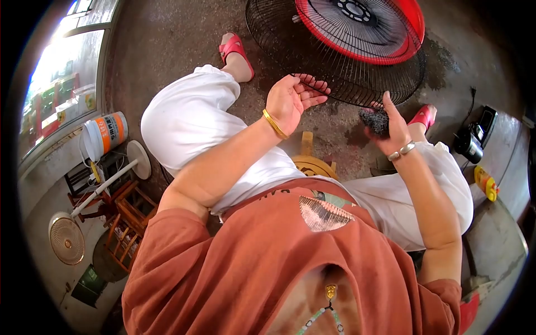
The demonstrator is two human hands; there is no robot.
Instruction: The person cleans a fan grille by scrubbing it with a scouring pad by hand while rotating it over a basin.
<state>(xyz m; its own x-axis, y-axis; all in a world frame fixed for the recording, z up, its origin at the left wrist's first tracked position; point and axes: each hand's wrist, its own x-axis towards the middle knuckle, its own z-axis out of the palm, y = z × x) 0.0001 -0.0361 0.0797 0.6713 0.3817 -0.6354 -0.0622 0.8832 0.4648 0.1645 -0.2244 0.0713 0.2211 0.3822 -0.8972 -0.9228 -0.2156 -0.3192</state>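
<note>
My left hand (290, 103), a yellow bangle at its wrist, holds the near rim of a black wire fan guard (357, 100), with fingers reaching under the wires. In my right hand (394, 131) is a dark, fuzzy scouring pad (375, 123), held close to the guard's right rim. The right thumb points up beside the wires. Beyond the guard sits a red-rimmed round part (363, 28) with fine radial wires and a dark centre; whether it is joined to the guard I cannot tell.
A small wooden stool (312, 166) stands between my legs. To the left are a white bucket (106, 134), a standing fan (67, 237) and wooden chairs (131, 223). A black appliance (470, 142) and a yellow bottle (486, 183) lie at the right. Wet patches mark the floor (184, 33).
</note>
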